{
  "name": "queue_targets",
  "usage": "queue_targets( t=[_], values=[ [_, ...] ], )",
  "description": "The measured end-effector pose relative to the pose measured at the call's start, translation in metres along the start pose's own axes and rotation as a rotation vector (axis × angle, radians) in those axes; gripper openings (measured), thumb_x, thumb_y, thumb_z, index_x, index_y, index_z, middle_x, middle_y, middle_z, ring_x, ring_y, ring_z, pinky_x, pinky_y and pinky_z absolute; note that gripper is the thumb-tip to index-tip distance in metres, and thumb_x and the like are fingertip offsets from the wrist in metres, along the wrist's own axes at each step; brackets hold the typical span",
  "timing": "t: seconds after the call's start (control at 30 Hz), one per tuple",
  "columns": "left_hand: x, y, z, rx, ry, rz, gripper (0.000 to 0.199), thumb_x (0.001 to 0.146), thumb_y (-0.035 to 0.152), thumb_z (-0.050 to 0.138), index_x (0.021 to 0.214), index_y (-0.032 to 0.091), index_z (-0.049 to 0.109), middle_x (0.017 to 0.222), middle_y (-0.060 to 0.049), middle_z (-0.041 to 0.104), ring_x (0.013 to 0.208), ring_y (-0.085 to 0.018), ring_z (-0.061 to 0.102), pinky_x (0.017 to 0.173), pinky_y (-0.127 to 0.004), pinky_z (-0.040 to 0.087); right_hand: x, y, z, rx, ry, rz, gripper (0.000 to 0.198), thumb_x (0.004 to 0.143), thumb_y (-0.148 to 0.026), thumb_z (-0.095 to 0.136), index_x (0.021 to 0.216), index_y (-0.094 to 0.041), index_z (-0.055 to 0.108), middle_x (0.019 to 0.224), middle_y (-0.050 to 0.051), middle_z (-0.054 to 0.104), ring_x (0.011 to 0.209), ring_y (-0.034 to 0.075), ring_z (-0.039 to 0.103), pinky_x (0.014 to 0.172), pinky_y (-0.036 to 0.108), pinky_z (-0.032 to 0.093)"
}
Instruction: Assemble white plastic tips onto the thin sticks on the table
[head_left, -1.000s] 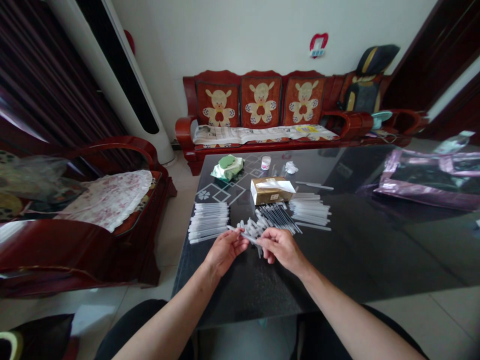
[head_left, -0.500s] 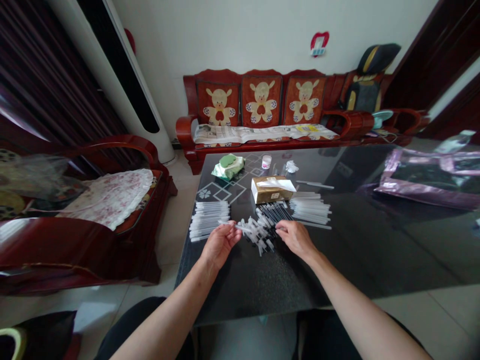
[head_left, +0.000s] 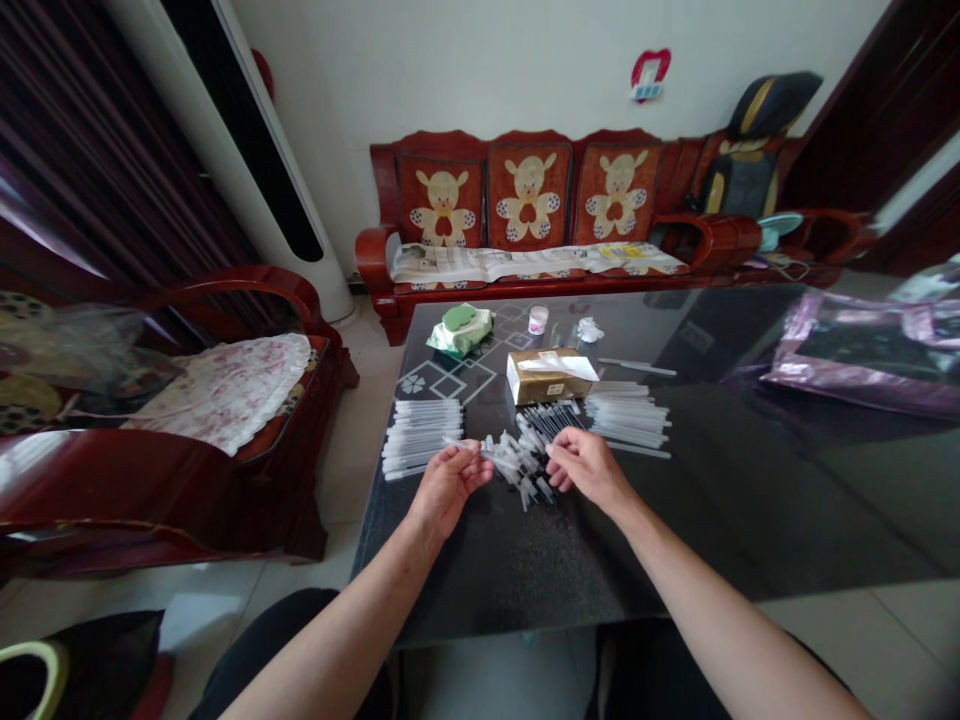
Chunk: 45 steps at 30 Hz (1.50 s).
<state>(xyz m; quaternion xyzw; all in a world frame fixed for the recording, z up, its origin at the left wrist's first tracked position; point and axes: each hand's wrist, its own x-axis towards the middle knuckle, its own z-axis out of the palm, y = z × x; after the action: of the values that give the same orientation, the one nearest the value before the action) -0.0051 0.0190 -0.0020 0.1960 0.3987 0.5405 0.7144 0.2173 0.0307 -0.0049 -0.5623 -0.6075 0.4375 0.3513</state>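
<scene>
My left hand (head_left: 447, 492) is closed around a slim whitish pen barrel (head_left: 486, 455), which sticks out past the fingertips. My right hand (head_left: 594, 470) pinches at the right edge of a loose heap of small whitish pen caps (head_left: 519, 462); whatever sits between its fingers is too small to make out. Behind that heap lie thin black pen refills (head_left: 551, 416), side by side. To the left, a row of whitish pens (head_left: 421, 432) is stacked beside my left hand. Beyond my right hand rests a bundle of translucent pen tubes (head_left: 630, 412).
A tissue box (head_left: 551, 378) stands behind the refills. Farther back are a green pack of wipes (head_left: 460, 330), a small cup (head_left: 538, 320) and a crumpled tissue (head_left: 589, 329). A pinkish plastic bag (head_left: 862, 350) lies on the dark table (head_left: 525, 580) at right.
My right hand has shifted slightly left and its fingers now reach over the cap heap's edge. The left hand still holds the barrel. The whole view has swung a little.
</scene>
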Motion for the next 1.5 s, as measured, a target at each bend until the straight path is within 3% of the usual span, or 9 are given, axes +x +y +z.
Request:
queue_targets(
  t=[0.13,0.23,0.4,1.5],
  values=[
    [-0.002,-0.002,0.001,0.029,-0.009,0.016,0.007,0.078,0.014,0.067,0.082,0.01,0.062,0.062,-0.003,0.064,0.059,-0.013,0.066,0.059,-0.022,0.057,-0.017,-0.015,0.004,0.401,-0.152,0.078,0.03,0.073,-0.042,0.068,0.076,-0.015,0.056,0.057,0.001,0.065,0.04,0.014,0.059,0.037,0.024,0.048],
    [-0.003,-0.005,0.001,0.037,-0.018,0.02,0.009,0.077,0.014,0.068,0.082,0.011,0.062,0.063,-0.003,0.064,0.06,-0.013,0.067,0.059,-0.022,0.057,-0.026,-0.021,0.011,0.517,-0.134,0.099,0.03,0.071,-0.04,0.072,0.074,-0.013,0.06,0.055,0.001,0.064,0.038,0.012,0.057,0.036,0.024,0.049],
    [-0.003,-0.006,0.002,0.051,-0.011,0.038,0.011,0.076,0.015,0.069,0.083,0.011,0.061,0.064,-0.003,0.066,0.061,-0.013,0.067,0.061,-0.023,0.057,-0.028,-0.024,0.021,0.646,-0.115,0.146,0.028,0.07,-0.036,0.074,0.081,-0.011,0.064,0.066,0.006,0.069,0.052,0.016,0.066,0.052,0.03,0.058],
    [-0.004,-0.011,0.001,0.132,-0.064,0.161,0.024,0.073,0.028,0.074,0.086,0.012,0.062,0.069,-0.003,0.066,0.067,-0.014,0.067,0.065,-0.024,0.056,-0.026,-0.022,0.033,0.666,-0.095,0.121,0.027,0.069,-0.031,0.074,0.081,-0.011,0.062,0.068,0.007,0.07,0.055,0.018,0.068,0.055,0.032,0.058]
  ],
)
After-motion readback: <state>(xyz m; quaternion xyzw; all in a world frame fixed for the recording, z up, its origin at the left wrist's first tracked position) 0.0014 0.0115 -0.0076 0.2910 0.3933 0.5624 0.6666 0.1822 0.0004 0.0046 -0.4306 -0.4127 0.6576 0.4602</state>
